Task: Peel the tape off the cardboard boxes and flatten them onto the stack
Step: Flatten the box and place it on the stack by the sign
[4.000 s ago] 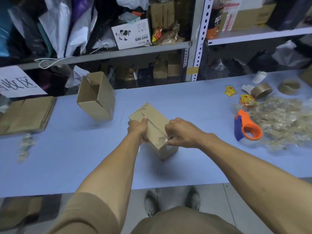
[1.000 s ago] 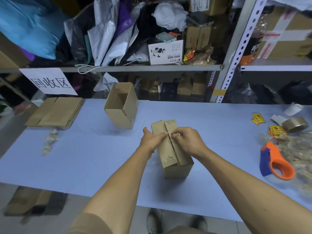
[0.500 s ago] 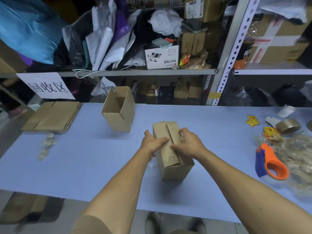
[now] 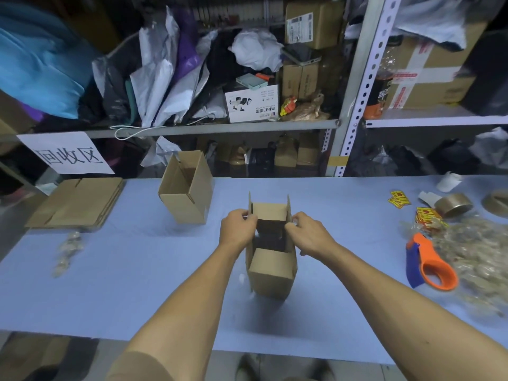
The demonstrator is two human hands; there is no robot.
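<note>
A small cardboard box [image 4: 270, 273] stands upright on the blue table [image 4: 137, 284], its top flaps pulled apart and its dark inside showing. My left hand [image 4: 237, 229] grips the left flap at its edge. My right hand [image 4: 309, 233] grips the right flap. A second box [image 4: 189, 196], open at the top, stands tilted behind and to the left. The stack of flattened cardboard [image 4: 77, 202] lies at the table's far left, below a white paper sign [image 4: 64, 154].
An orange and blue tape dispenser [image 4: 430, 265] lies to the right, beside a heap of crumpled clear tape [image 4: 478, 257]. Brown tape rolls [image 4: 453, 204] and yellow stickers [image 4: 398, 199] sit further back. A small tape wad [image 4: 66, 251] lies at left. Cluttered metal shelves [image 4: 220, 127] back the table.
The box's top was closed with my hands at its seam; now both flaps stand pulled apart and the inside shows. The view has shifted a little.
</note>
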